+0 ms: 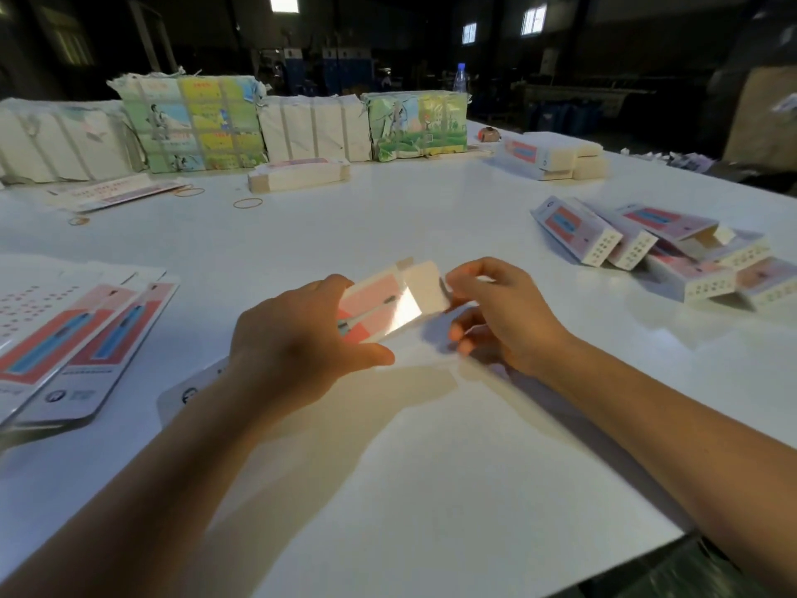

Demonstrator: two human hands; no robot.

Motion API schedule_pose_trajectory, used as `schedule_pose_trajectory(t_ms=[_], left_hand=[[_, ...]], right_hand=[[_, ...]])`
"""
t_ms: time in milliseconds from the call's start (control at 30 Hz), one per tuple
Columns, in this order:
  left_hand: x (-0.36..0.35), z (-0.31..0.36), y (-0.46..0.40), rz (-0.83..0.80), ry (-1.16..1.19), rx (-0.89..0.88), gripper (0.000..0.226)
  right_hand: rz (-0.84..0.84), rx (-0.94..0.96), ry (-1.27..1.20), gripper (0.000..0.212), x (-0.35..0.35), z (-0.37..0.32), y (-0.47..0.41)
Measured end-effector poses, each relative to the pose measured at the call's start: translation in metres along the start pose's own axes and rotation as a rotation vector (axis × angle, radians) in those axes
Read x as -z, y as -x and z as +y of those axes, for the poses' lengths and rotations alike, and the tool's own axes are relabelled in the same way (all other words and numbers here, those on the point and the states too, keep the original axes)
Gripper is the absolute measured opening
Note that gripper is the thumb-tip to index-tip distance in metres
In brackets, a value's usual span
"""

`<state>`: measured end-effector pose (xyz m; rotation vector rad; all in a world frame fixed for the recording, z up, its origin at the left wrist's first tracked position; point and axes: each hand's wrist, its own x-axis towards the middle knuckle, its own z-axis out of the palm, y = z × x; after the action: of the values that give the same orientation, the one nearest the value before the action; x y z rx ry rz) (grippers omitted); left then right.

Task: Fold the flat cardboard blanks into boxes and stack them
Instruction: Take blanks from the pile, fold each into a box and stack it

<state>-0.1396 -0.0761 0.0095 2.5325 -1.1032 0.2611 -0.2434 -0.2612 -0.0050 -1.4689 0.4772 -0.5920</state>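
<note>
A pink and white cardboard box (pixel 384 306) is held just above the white table (pixel 388 468) in the middle of the view. My left hand (pixel 297 338) grips its near end, thumb underneath and fingers over the top. My right hand (pixel 500 312) pinches the white end flap (pixel 425 284) at the far end of the box. Flat printed blanks (pixel 82 343) lie in a pile at the left, one more partly hidden under my left forearm. Several folded boxes (pixel 647 248) lie heaped at the right.
Strapped bundles of blanks (pixel 194 123) line the far side of the table. A low stack of blanks (pixel 297 174) and rubber bands (pixel 248 203) lie in front of them. More boxes (pixel 547 157) and a plastic bottle (pixel 459 77) stand at the back right.
</note>
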Motion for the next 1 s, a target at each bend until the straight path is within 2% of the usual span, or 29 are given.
schedule_pose_trajectory(t_ms=[67,100,267,467,533,667,867,1000], left_hand=[[0.003,-0.007,0.000,-0.019,0.041,0.028,0.058],[0.004,-0.009,0.000,-0.018,0.057,0.034,0.056],[0.002,-0.011,0.000,-0.001,0.098,0.026,0.053],[-0.006,-0.007,0.000,0.008,0.058,-0.027,0.057],[-0.008,-0.008,0.000,0.000,0.075,-0.036,0.057],[-0.009,-0.008,0.001,-0.005,0.060,-0.059,0.058],[-0.011,-0.007,0.000,0.014,0.040,-0.064,0.062],[-0.013,-0.003,0.002,0.021,0.018,-0.059,0.062]], right_hand=[[0.165,0.183,0.146,0.015,0.004,0.000,0.003],[0.180,0.266,0.225,0.017,0.003,0.001,0.006],[-0.022,0.446,0.389,0.017,-0.018,0.011,0.025],[-0.157,0.558,0.416,0.037,-0.028,0.012,0.034],[-0.131,0.530,0.385,0.041,-0.028,0.014,0.033],[-0.114,0.416,0.401,0.069,-0.024,0.014,0.029],[-0.106,0.435,0.330,0.042,-0.027,0.010,0.031],[-0.164,0.447,0.341,0.050,-0.028,0.009,0.033]])
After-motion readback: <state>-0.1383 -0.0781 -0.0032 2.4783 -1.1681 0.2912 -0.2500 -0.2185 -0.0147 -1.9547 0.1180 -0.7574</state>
